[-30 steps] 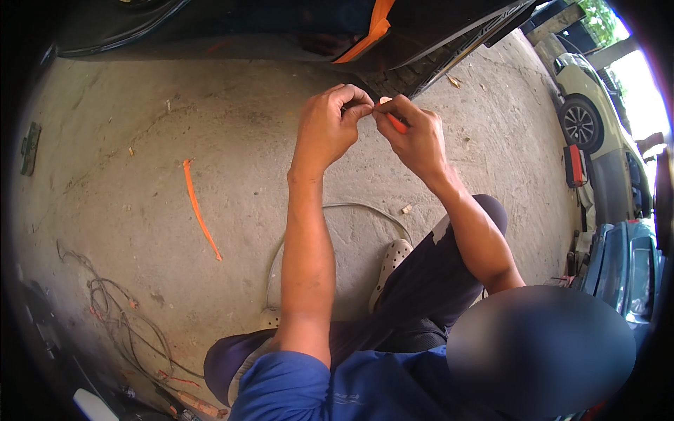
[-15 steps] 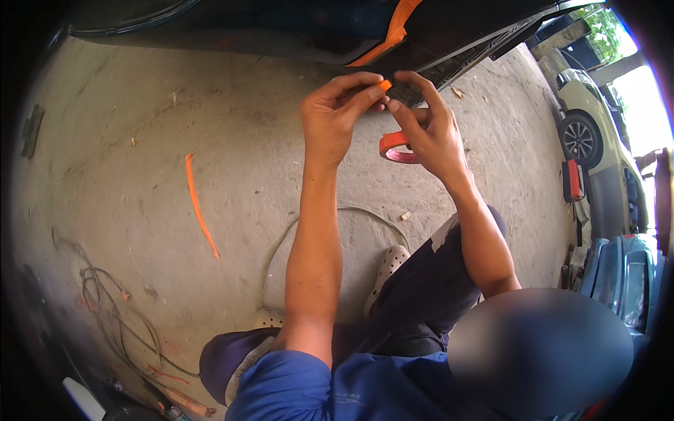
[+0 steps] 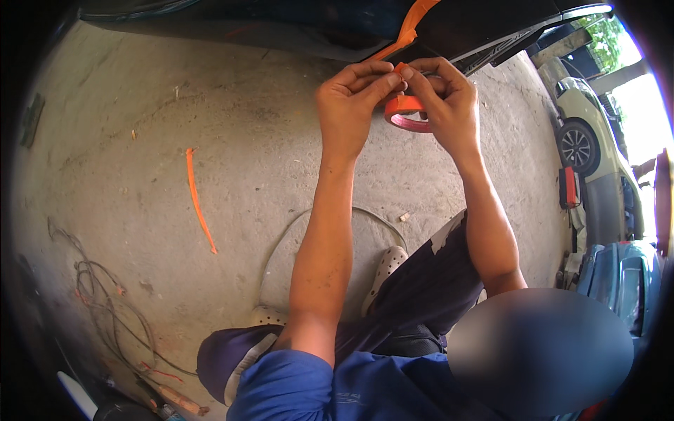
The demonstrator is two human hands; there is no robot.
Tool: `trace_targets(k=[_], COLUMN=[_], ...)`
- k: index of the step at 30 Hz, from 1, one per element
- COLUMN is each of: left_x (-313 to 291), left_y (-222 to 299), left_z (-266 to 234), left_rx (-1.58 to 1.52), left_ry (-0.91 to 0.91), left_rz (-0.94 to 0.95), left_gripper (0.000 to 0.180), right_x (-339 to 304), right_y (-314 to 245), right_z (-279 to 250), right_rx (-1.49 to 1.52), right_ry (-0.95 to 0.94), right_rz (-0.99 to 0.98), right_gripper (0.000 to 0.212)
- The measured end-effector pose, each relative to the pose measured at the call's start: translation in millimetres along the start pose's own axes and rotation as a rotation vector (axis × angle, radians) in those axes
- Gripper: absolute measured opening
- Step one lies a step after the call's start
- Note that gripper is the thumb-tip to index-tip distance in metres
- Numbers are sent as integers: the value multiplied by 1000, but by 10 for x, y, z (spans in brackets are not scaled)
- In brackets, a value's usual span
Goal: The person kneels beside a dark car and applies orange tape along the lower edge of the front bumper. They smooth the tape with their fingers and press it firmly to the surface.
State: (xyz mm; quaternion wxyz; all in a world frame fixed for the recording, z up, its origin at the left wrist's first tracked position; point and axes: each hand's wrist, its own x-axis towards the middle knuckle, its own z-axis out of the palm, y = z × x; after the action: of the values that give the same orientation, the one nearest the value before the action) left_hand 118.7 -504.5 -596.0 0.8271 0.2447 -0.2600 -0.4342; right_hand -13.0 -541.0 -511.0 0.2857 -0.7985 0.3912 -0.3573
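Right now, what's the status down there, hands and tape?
Left hand and right hand pinching an orange tape end. Tape roll hanging at right hand. Loose orange strip lying apart on concrete.

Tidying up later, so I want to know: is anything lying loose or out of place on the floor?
Yes. A loose orange strip lies alone on the concrete, left of the arms, and tangled wires sprawl at lower left. Both hands hold the tape roll.

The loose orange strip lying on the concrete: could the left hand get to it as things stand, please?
Probably yes, but not at once: the left hand is pinching tape with the right hand at the orange tape roll. The loose orange strip lies uncovered on bare concrete.
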Motion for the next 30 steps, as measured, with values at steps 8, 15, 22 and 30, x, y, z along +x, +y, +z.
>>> trace_targets(k=[8, 15, 22, 30], left_x=[66, 38, 89, 90], left_y=[58, 56, 3, -12], left_z=[92, 224, 324, 286], left_rx=[35, 174, 175, 146], left_ry=[75, 189, 278, 259], left_rz=[89, 205, 306, 304], left_gripper=[18, 15, 9, 14], right_x=[198, 211, 271, 252], right_y=[77, 70, 107, 39], right_z=[45, 47, 73, 15], right_rx=[-83, -138, -124, -145], right_ry=[76, 117, 179, 195], right_rz=[-96, -82, -126, -107], right_gripper=[26, 27, 26, 27])
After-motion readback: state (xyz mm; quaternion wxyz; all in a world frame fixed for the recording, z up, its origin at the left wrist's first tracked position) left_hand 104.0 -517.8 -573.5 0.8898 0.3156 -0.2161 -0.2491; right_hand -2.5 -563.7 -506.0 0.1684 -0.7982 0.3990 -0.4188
